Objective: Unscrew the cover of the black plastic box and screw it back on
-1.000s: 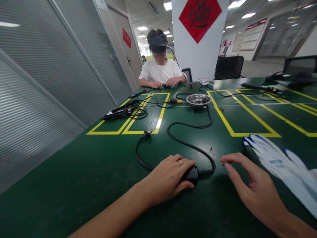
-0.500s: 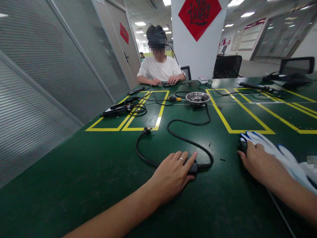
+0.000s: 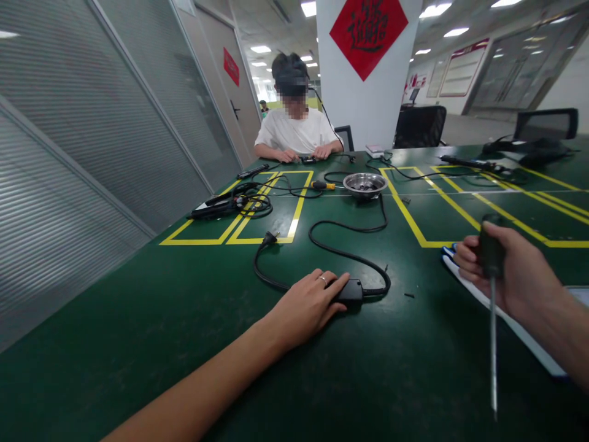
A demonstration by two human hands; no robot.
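Observation:
My left hand (image 3: 310, 301) lies over the left part of a black rectangular box (image 3: 352, 291) on the table, fingers across its top and thumb along its near side. Cords run from both ends of the box; one leads to a plug (image 3: 270, 237) lying to the left, the other winds back toward a metal bowl. In my right hand (image 3: 515, 270) is a screwdriver (image 3: 493, 331), gripped by its dark handle, long shaft pointing down toward me. Under that hand lies a white and blue glove (image 3: 519, 334), partly covered by it.
The metal bowl (image 3: 365, 185) holds small dark parts, with a yellow-handled screwdriver (image 3: 324, 185) beside it. Coiled cables and black tools (image 3: 216, 209) lie at the left. Small dark bits (image 3: 409, 296) are near the box. Another person (image 3: 294, 132) sits across the green table (image 3: 138, 331).
My right hand has lifted the screwdriver off the table and turned it so the shaft points down. My left hand and the black box have shifted slightly, exposing more of the box's top.

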